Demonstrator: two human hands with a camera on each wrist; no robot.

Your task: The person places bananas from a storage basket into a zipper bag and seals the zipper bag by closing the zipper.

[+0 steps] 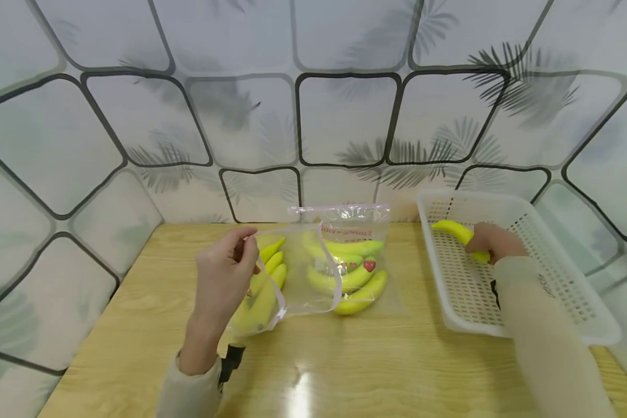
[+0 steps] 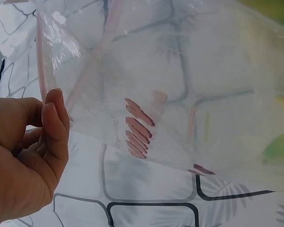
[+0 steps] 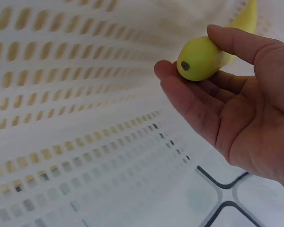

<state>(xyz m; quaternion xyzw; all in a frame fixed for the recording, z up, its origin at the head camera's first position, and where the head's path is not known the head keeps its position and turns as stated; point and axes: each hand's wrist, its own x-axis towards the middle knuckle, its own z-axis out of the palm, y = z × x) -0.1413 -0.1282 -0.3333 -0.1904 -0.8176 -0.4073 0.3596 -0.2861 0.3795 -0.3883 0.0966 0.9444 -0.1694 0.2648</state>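
Note:
My left hand [image 1: 223, 271] pinches the rim of a clear zip bag [image 1: 304, 293], whose mouth gapes toward the right. Several yellow bananas [image 1: 265, 293] lie inside this bag at the left. In the left wrist view, the thumb side of the hand [image 2: 33, 146] is at the bag's pink-edged rim [image 2: 40, 52]. On the right, my right hand [image 1: 496, 242] grips a single banana [image 1: 453, 230] inside the white basket [image 1: 572, 267]. The right wrist view shows the banana's dark-tipped end [image 3: 196, 59] between thumb and fingers.
A second clear zip bag [image 1: 366, 215] holding several bananas [image 1: 363, 293] lies at the table's middle, partly behind the open bag. The wooden table [image 1: 355, 366] meets patterned cloth walls [image 1: 345, 128] at the back and sides. The basket stands near the right wall.

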